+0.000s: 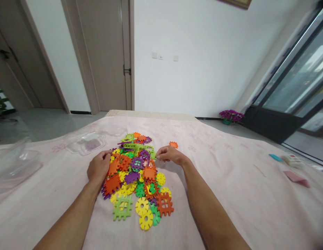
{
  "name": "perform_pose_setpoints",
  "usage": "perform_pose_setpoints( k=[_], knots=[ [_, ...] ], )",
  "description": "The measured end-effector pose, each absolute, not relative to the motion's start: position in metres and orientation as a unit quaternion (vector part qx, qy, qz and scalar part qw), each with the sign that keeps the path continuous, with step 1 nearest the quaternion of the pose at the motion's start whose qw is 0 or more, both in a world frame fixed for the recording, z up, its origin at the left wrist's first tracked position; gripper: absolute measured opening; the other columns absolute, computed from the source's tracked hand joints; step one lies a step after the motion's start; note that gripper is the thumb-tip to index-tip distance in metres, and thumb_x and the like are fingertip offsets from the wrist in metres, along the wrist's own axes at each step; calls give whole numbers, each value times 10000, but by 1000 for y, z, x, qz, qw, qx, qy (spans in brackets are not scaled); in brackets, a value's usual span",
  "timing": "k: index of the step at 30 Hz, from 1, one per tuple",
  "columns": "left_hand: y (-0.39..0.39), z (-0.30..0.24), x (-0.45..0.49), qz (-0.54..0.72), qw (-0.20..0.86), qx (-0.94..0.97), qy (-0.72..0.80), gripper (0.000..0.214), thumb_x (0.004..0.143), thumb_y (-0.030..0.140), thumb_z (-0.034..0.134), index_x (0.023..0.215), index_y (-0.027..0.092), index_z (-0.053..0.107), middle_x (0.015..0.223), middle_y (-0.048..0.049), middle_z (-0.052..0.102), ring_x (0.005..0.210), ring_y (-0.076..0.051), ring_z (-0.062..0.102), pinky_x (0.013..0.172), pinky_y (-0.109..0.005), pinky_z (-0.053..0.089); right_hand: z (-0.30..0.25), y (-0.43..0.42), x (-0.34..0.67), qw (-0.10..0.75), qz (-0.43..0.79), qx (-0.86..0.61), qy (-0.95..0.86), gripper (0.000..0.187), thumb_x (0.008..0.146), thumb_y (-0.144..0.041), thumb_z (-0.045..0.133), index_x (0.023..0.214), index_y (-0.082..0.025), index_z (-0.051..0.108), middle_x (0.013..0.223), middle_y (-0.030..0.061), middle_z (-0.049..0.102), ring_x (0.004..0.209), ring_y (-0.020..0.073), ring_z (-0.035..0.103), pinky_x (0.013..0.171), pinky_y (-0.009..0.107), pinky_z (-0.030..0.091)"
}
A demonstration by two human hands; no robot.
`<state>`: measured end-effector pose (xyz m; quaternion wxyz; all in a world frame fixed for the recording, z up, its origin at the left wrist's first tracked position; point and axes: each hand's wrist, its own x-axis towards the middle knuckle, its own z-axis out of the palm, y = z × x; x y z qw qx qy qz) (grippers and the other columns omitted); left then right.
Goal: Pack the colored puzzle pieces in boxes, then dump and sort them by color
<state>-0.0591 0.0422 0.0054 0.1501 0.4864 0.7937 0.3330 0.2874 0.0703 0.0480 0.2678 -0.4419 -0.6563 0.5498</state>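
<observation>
A heap of flat plastic interlocking pieces (136, 173), orange, yellow, green and purple, lies on a pale pink cloth (229, 194). My left hand (98, 167) rests at the heap's left edge, fingers curled against an orange piece (113, 167). My right hand (168, 154) sits at the heap's upper right, fingers bent in a pinch at the pile's edge; what they hold is hidden. A single orange piece (173, 144) lies apart just beyond my right hand.
A clear plastic lid (85, 142) lies behind the heap to the left, and a clear tub (12, 166) stands at the far left. Small items, a blue piece (275, 157), a box (293, 160) and a pink card (297, 178), lie at the right edge.
</observation>
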Motion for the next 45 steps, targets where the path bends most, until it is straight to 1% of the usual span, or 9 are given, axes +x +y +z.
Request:
perform_pose_setpoints(
  k=[3, 6, 10, 12, 23, 28, 33, 38, 45],
  knots=[
    [42, 6, -59, 326, 150, 485, 797, 391, 908, 496, 466, 1133, 358, 755, 1144, -33, 761, 1003, -315, 676, 784, -389, 491, 57, 65, 279, 157, 558, -422, -697, 288, 636, -366, 827, 847, -180, 766, 742, -3, 731, 627, 99, 599, 587, 204, 431],
    [41, 7, -58, 327, 154, 484, 797, 389, 909, 488, 462, 1134, 359, 752, 1149, -30, 761, 1013, -315, 675, 784, -389, 486, 62, 61, 269, 67, 517, -453, -723, 296, 583, -351, 874, 806, -199, 754, 750, -5, 746, 674, 132, 637, 612, 223, 450],
    [40, 9, -57, 329, 154, 483, 797, 390, 910, 484, 464, 1136, 351, 753, 1157, -33, 761, 1007, -313, 679, 787, -387, 487, 71, 52, 256, 34, 395, -502, -769, 273, 553, -343, 913, 690, -209, 718, 664, -22, 704, 623, 139, 595, 559, 237, 398],
    [40, 9, -57, 326, 154, 486, 796, 394, 913, 490, 462, 1138, 353, 754, 1158, -34, 761, 1006, -315, 681, 791, -389, 492, 76, 48, 252, 39, 387, -502, -773, 252, 573, -323, 903, 654, -205, 695, 633, -21, 684, 596, 137, 580, 541, 241, 382],
    [44, 4, -60, 332, 158, 496, 787, 394, 918, 465, 459, 1150, 346, 755, 1177, -32, 761, 1008, -303, 685, 797, -377, 502, 87, 58, 281, 150, 474, -476, -725, 106, 637, -214, 719, 735, -180, 702, 631, -32, 665, 578, 105, 561, 553, 215, 411],
    [44, 4, -60, 322, 155, 496, 791, 403, 918, 477, 457, 1153, 351, 758, 1159, -33, 767, 978, -303, 691, 780, -378, 504, 67, 77, 323, 323, 400, -586, -626, 85, 663, -237, 679, 715, -170, 676, 555, -27, 614, 503, 91, 515, 481, 197, 353],
    [45, 5, -60, 316, 152, 497, 794, 417, 916, 490, 448, 1162, 353, 756, 1170, -39, 761, 1004, -317, 685, 787, -388, 499, 28, 93, 348, 457, 344, -642, -511, 117, 664, -272, 686, 653, -178, 619, 503, -21, 573, 455, 103, 491, 462, 219, 378],
    [46, 3, -62, 314, 147, 500, 793, 413, 911, 495, 457, 1158, 357, 757, 1168, -38, 762, 1004, -319, 686, 782, -389, 504, 17, 92, 356, 489, 331, -644, -486, 165, 676, -327, 723, 682, -177, 653, 546, 14, 605, 510, 151, 564, 507, 271, 463],
    [47, 0, -62, 321, 145, 497, 793, 391, 908, 472, 469, 1137, 359, 764, 1152, -31, 767, 978, -307, 686, 773, -380, 502, 37, 86, 351, 485, 317, -658, -482, 170, 692, -200, 721, 856, -154, 715, 655, 33, 682, 586, 151, 627, 537, 253, 501]
  ],
)
